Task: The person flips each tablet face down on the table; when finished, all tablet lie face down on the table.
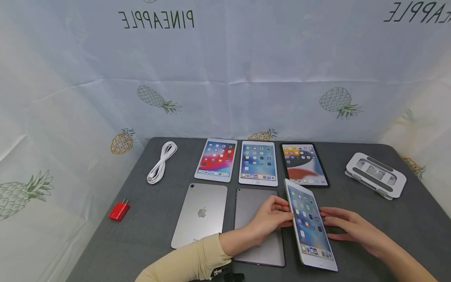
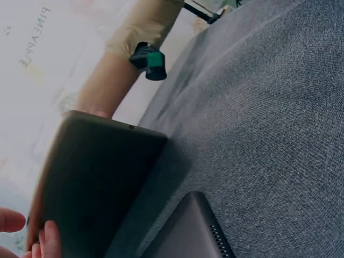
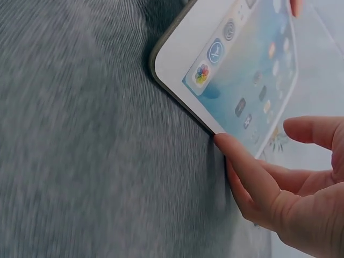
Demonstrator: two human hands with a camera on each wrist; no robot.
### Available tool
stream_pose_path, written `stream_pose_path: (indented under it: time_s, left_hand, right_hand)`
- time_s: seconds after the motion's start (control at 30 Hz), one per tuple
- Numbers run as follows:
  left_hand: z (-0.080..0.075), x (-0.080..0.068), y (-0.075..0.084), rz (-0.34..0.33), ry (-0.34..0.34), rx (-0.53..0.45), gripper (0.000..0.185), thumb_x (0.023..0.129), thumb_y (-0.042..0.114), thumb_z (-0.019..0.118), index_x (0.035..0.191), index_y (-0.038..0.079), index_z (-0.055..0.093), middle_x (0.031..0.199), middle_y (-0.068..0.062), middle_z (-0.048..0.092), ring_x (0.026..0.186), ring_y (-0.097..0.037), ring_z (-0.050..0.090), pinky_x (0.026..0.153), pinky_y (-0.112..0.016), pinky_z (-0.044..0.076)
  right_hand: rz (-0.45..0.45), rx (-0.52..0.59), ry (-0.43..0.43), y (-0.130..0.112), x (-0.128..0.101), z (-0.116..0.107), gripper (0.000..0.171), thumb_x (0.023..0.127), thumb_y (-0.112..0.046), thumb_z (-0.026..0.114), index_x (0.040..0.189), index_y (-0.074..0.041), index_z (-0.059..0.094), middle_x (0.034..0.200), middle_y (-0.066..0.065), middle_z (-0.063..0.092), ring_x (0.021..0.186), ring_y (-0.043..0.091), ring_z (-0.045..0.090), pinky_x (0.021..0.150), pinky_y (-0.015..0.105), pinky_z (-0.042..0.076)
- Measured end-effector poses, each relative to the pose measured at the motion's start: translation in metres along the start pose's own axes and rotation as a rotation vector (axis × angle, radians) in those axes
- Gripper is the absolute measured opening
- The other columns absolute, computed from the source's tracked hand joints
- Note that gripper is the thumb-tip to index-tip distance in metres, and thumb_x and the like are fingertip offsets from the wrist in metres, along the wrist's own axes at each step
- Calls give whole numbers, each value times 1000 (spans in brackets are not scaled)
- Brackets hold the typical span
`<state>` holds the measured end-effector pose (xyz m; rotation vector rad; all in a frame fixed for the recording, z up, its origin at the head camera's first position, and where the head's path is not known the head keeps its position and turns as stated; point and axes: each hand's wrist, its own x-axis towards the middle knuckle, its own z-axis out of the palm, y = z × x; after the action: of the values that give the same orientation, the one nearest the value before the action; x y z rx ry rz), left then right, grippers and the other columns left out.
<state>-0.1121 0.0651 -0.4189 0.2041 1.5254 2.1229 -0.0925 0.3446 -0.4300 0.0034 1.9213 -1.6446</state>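
Note:
A white-framed tablet (image 1: pixel 310 225) with its screen lit leans at a slant over the grey tabletop, its left side raised. My left hand (image 1: pixel 269 219) pinches its left long edge; in the left wrist view, fingers (image 2: pixel 50 241) lie against the shaded back. At the opposite edge is my right hand (image 1: pixel 352 231). Its fingers (image 3: pixel 250 169) reach the lower edge in the right wrist view, while the thumb stands off the screen. Under my left forearm lies a dark grey tablet (image 1: pixel 246 203), back up and partly covered. Left of that, a silver tablet (image 1: pixel 201 213) also lies back up.
Behind, three lit tablets stand in a row: one white (image 1: pixel 215 159), another white (image 1: pixel 258 163), and one black-framed (image 1: pixel 304 164). A folded grey-white stand (image 1: pixel 376 175) lies at right. A coiled white cable (image 1: pixel 162 162) and a red charger (image 1: pixel 119 211) lie at left.

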Motion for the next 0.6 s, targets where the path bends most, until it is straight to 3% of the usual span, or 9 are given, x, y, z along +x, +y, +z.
stream_pose_path:
  time_s: [0.37, 0.6]
  left_hand:
    - [4, -1, 15, 87, -74, -56, 30, 88, -9, 63, 114, 0, 50, 100, -7, 58, 83, -11, 63, 72, -30, 58]
    - [9, -1, 23, 72, -66, -25, 31, 86, -3, 69, 112, 1, 52, 98, -8, 59, 86, -14, 63, 74, -31, 58]
  right_hand:
    - [-34, 119, -79, -7, 14, 21, 63, 106, -20, 42, 148, 15, 11, 153, 32, 18, 116, 9, 54, 93, 49, 49]
    - [-62, 141, -81, -8, 20, 36, 63, 105, -19, 44, 148, 14, 12, 146, 15, 38, 113, 6, 54, 93, 47, 50]
